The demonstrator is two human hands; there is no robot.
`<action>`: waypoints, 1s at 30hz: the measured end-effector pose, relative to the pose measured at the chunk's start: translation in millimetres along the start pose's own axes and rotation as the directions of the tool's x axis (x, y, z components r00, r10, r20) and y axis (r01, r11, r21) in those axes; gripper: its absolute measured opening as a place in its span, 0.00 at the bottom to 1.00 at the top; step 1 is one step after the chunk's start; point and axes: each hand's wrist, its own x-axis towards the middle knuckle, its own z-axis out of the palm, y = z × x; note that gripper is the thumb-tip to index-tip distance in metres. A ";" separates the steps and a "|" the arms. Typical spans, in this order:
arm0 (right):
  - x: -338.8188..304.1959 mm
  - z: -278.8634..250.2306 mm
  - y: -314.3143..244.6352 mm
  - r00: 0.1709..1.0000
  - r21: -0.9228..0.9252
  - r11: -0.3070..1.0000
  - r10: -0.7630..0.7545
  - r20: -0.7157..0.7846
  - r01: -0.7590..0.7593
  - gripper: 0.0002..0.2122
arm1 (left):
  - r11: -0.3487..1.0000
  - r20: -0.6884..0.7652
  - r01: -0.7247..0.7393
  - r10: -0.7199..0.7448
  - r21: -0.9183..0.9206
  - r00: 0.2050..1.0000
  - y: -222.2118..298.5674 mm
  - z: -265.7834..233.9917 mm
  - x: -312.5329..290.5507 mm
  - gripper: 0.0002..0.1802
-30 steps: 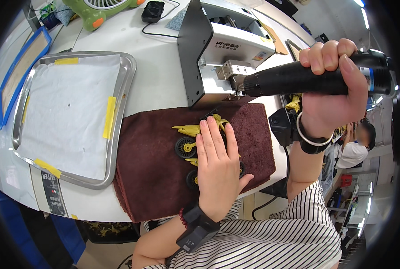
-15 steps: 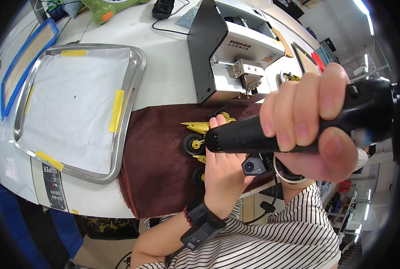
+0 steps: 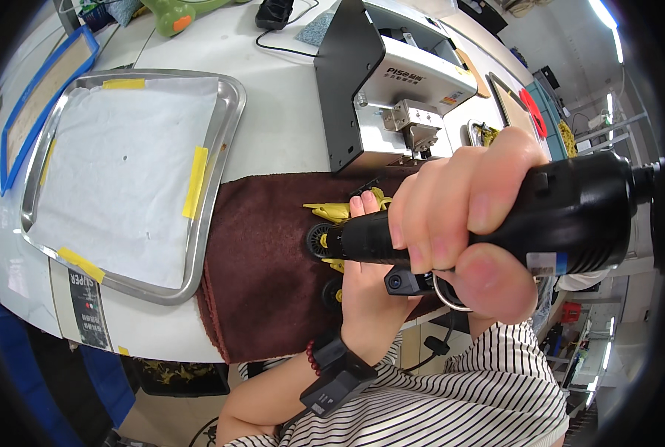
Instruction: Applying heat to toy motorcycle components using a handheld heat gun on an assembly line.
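My right fingers (image 3: pixel 455 197) clench the electric screwdriver (image 3: pixel 578 220) at the wheeled yellow model (image 3: pixel 329 212) near the worktop's front edge (image 3: pixel 161 344); my left fingers (image 3: pixel 356 205) lie flat over it. Probably driving a screw, I need straight pressure next.

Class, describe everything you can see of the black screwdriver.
The black screwdriver is a thick, plastic-looking cylinder narrowing to a nose, with a raised button and a white-and-blue label. It points left over the left hand, its nose at a black wheel. The right hand wraps its middle. Any contact with the wheel is hidden.
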 end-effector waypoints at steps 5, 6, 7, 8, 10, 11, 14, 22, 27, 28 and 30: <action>-5.0 3.5 7.9 0.992 0.027 0.994 -0.109 -0.058 0.110 0.12 | 0.986 0.077 -0.065 0.053 0.155 0.996 7.1 -4.1 2.3 0.34; -5.2 5.0 10.0 0.975 0.060 0.980 -0.182 -0.131 0.191 0.12 | 0.979 0.098 -0.077 0.059 0.191 0.993 7.8 -6.4 2.5 0.34; -4.8 -4.2 -8.7 0.994 0.087 0.992 -0.091 -0.057 0.095 0.12 | 0.970 0.120 -0.090 0.064 0.225 0.991 8.1 -8.4 2.5 0.35; -1.0 -14.8 5.0 0.965 0.192 0.946 -0.263 -0.012 0.260 0.11 | 0.986 0.320 -0.091 0.041 0.143 0.947 -7.6 -10.9 -4.1 0.44; 1.0 -32.1 -34.0 0.932 0.174 0.918 -0.336 -0.140 0.357 0.09 | 0.966 0.419 -0.071 -0.040 0.247 0.907 5.1 -6.7 -2.8 0.54; 2.2 -41.0 -51.4 0.917 0.139 0.926 -0.308 -0.254 0.350 0.10 | 0.953 0.377 -0.096 -0.021 0.288 0.926 8.5 -12.4 0.3 0.54; 18.7 -65.2 -57.7 0.940 -0.009 0.964 -0.260 -0.223 0.264 0.09 | 0.952 0.364 -0.106 -0.006 0.287 0.931 6.0 -11.5 -0.7 0.55; 24.2 -81.7 -43.1 0.940 -0.045 0.966 -0.259 -0.223 0.256 0.09 | 0.946 0.358 -0.116 0.000 0.301 0.934 9.8 -9.7 0.1 0.56; 31.2 -75.8 -22.0 0.944 -0.065 0.973 -0.230 -0.238 0.221 0.09 | 0.940 0.383 -0.099 -0.035 0.327 0.923 5.8 -10.8 0.5 0.56; 30.9 -73.5 -22.0 0.951 -0.043 0.979 -0.203 -0.233 0.199 0.09 | 0.939 0.383 -0.094 -0.042 0.330 0.923 3.8 -11.2 0.2 0.56; 26.2 -69.3 -33.4 0.962 -0.001 0.984 -0.177 -0.208 0.181 0.08 | 0.944 0.373 -0.109 -0.017 0.313 0.928 6.8 -11.3 -0.2 0.56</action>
